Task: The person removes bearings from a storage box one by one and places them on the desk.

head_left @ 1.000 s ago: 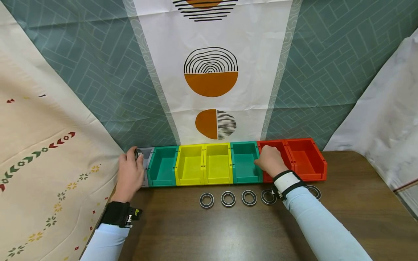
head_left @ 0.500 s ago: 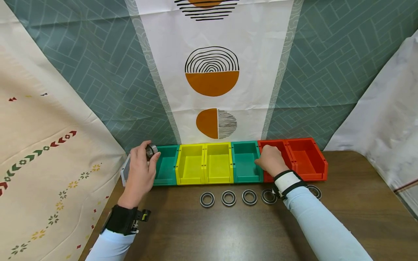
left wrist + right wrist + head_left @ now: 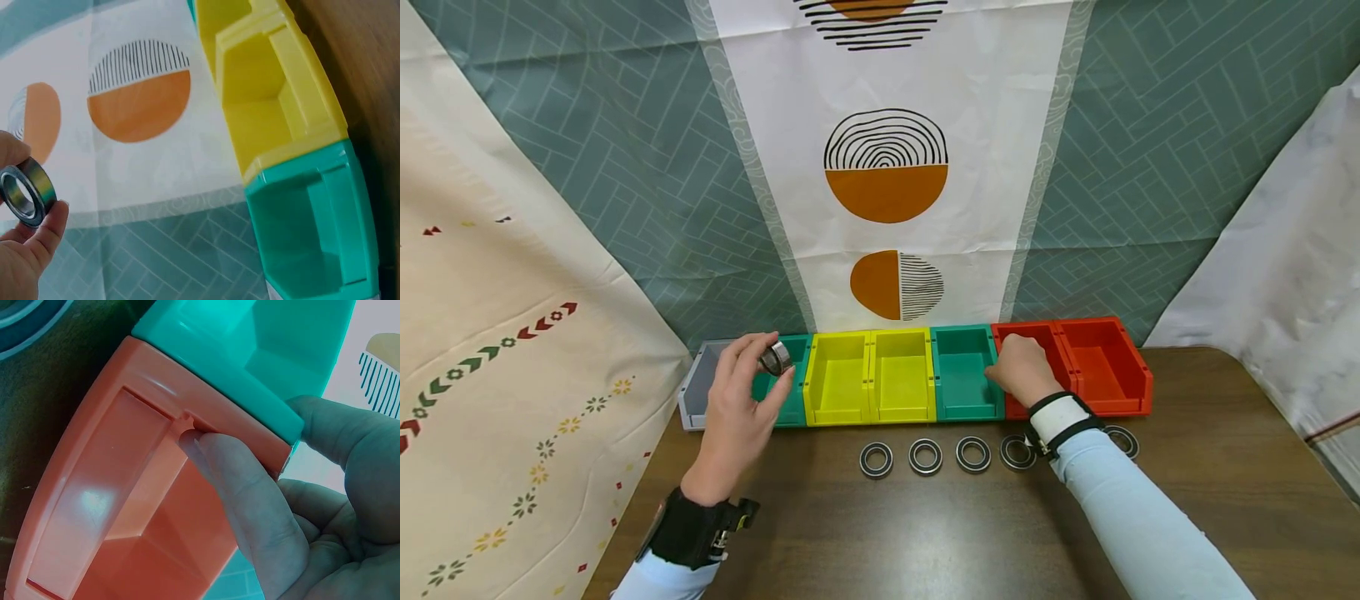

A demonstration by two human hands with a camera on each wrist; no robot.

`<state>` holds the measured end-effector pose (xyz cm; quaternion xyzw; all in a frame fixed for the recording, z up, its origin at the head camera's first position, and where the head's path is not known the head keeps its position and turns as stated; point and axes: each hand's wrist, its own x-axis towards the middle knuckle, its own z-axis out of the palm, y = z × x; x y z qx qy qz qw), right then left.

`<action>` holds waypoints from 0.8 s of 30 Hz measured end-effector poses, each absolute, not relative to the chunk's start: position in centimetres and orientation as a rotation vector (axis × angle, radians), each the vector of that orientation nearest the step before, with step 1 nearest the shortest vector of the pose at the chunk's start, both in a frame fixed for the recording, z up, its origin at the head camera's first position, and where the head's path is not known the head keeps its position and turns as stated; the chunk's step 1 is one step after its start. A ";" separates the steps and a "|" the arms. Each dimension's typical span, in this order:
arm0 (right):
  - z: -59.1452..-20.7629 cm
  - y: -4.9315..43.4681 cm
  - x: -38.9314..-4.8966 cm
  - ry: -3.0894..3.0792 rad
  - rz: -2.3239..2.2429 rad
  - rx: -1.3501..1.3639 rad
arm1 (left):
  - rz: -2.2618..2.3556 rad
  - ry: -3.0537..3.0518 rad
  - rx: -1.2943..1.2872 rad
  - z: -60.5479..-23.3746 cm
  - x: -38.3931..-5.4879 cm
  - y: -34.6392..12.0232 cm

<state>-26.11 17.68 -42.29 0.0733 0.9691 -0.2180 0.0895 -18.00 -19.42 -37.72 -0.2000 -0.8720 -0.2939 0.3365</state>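
My left hand (image 3: 737,417) pinches a metal ball bearing (image 3: 777,357) between fingers and thumb, over the left green bin (image 3: 794,410). In the left wrist view the bearing (image 3: 44,187) is tilted on edge, its central hole visible. My right hand (image 3: 1024,367) grips the adjoining walls of the right green bin (image 3: 967,412) and the red bin (image 3: 156,556) beside it. A finger reaches inside the red bin, while the thumb lies against the green bin's edge in the right wrist view.
A row of bins runs along the cloth backdrop, with a grey bin (image 3: 697,385) at the left, two yellow bins (image 3: 837,417) mid-row and another red bin (image 3: 1127,407) at the right end. Several bearings (image 3: 925,457) lie on the brown table (image 3: 887,542) before them.
My left hand has carried the bearing rightward, from over the grey bin to over the left green bin. The right hand has stayed where it was.
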 end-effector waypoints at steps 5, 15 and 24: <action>-42.2 17.7 -26.0 2.888 -0.651 0.213 | -0.767 -2.174 -0.595 -37.8 -17.6 -18.8; -42.4 17.7 -26.1 2.901 -0.652 0.209 | -0.822 -2.184 -0.638 -39.3 -16.6 -18.5; -42.4 17.7 -26.1 2.900 -0.644 0.216 | -0.767 -2.395 -0.575 -41.4 -15.8 -18.6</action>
